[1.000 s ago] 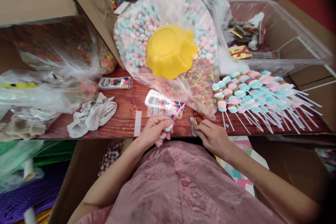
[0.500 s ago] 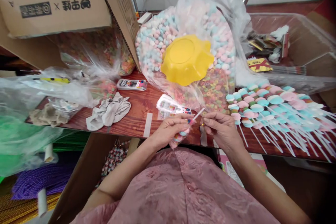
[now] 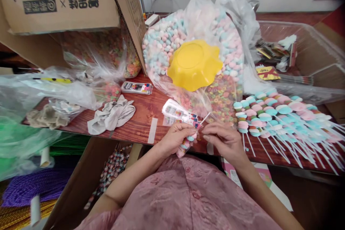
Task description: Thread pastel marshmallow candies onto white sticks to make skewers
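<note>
Right hand [image 3: 225, 140] has closed in; both pinch the candy skewer [image 3: 188, 140] with left hand [image 3: 175, 138]

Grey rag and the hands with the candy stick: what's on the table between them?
In the head view, a strip of tape lies on the wooden table between the grey rag and the left hand.

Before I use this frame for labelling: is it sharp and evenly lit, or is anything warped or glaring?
Head view: soft, even light, no hard shadows; the hands, left hand and right hand, are fairly sharp around the candy stick; the plastic bags show mild glare; wide-lens warping bends the box and table edge; corners darken.
</note>
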Motion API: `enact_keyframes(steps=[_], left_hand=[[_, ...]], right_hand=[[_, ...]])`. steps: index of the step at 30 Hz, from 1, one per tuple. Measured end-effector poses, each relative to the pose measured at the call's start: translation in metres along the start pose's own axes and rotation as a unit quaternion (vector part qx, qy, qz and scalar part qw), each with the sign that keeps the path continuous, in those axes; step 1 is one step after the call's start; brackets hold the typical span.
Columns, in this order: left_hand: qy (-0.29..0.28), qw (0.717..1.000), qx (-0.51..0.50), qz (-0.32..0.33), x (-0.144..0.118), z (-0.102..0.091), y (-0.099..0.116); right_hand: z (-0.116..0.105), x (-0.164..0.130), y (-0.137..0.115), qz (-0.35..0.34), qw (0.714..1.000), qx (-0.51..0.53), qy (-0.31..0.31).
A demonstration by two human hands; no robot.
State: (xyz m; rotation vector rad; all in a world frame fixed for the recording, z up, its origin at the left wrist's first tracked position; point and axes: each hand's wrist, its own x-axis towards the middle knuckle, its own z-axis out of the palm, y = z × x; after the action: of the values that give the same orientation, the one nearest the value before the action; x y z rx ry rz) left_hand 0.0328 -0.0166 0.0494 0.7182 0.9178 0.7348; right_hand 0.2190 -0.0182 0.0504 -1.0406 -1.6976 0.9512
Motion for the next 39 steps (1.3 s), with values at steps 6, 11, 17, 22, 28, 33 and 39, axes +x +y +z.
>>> enact_keyframes(steps=[6, 11, 17, 22, 28, 33, 39], left_hand=[[0.024, 0.999, 0.015, 0.021, -0.002, 0.001, -0.003], [0.027, 0.998, 0.018, 0.052, -0.005, -0.001, -0.005], [0.038, 0.996, 0.025, 0.073, -0.005, -0.002, -0.011], [0.065, 0.997, 0.02, 0.043, -0.003, -0.009, -0.009], [0.094, 0.994, 0.052, 0.021, -0.002, -0.004, -0.003], [0.088, 0.993, 0.061, 0.047, -0.003, 0.007, -0.001], [0.083, 0.993, 0.072, 0.032, -0.009, 0.001, -0.001]], right_hand=[[0.003, 0.001, -0.011, -0.099, 0.986, -0.127, -0.042], [0.016, -0.01, -0.014, -0.049, 0.991, -0.114, -0.053], [0.026, -0.017, -0.004, -0.047, 0.982, -0.175, -0.05], [0.007, -0.017, 0.005, -0.022, 0.98, -0.192, -0.045], [0.002, -0.013, -0.011, -0.023, 0.985, -0.129, 0.113], [0.03, 0.002, -0.01, -0.12, 0.984, -0.123, 0.053], [0.035, 0.007, 0.007, -0.059, 0.992, -0.1, 0.047]])
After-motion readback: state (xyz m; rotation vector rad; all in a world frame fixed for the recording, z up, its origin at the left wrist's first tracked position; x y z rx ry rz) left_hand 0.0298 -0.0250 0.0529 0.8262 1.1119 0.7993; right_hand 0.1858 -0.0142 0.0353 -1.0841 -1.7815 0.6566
